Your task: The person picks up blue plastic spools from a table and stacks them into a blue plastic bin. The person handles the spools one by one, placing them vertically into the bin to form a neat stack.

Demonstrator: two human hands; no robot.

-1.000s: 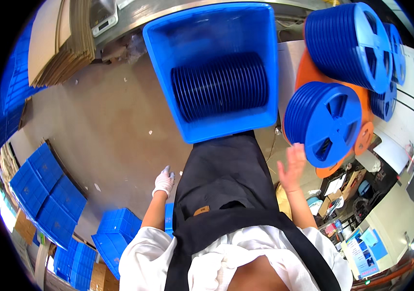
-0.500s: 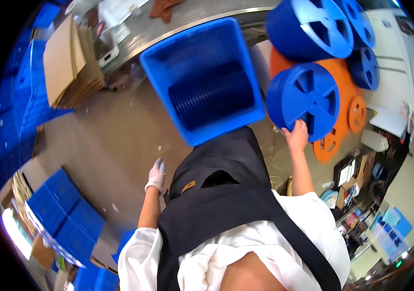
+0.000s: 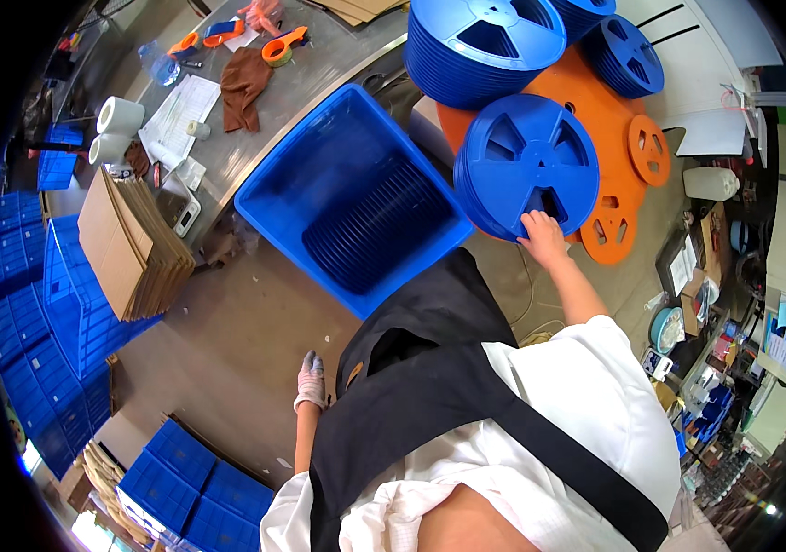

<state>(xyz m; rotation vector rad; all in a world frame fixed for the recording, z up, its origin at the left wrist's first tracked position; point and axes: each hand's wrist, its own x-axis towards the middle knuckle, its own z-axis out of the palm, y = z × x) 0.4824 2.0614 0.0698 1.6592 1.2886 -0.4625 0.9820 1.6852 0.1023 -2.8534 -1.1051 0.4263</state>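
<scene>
My right hand [image 3: 543,237] is at the near rim of a stack of blue plastic reels [image 3: 503,147], fingers curled over the top reel's edge beside a cutout. The thumb side is partly hidden. To its left, a deep blue plastic bin [image 3: 273,198] stands tilted in view, with a row of dark blue reels [image 3: 379,225] standing on edge inside. My left hand [image 3: 310,379], in a pale glove, hangs low beside my black apron [image 3: 402,396]. Its fingers are stretched out and hold nothing.
Taller blue reel stacks [image 3: 485,37] stand behind on an orange surface [image 3: 586,110], near loose orange discs [image 3: 648,150]. Far left, a metal table [image 3: 319,55] carries papers, a brown cloth [image 3: 244,89] and tape dispensers. Flattened cardboard [image 3: 126,244] and blue crates [image 3: 195,483] stand at the left.
The view has turned, so the bin and reel stacks sit further left and more of the metal table shows. My right hand remains at the top reel's rim; my left still hangs.
</scene>
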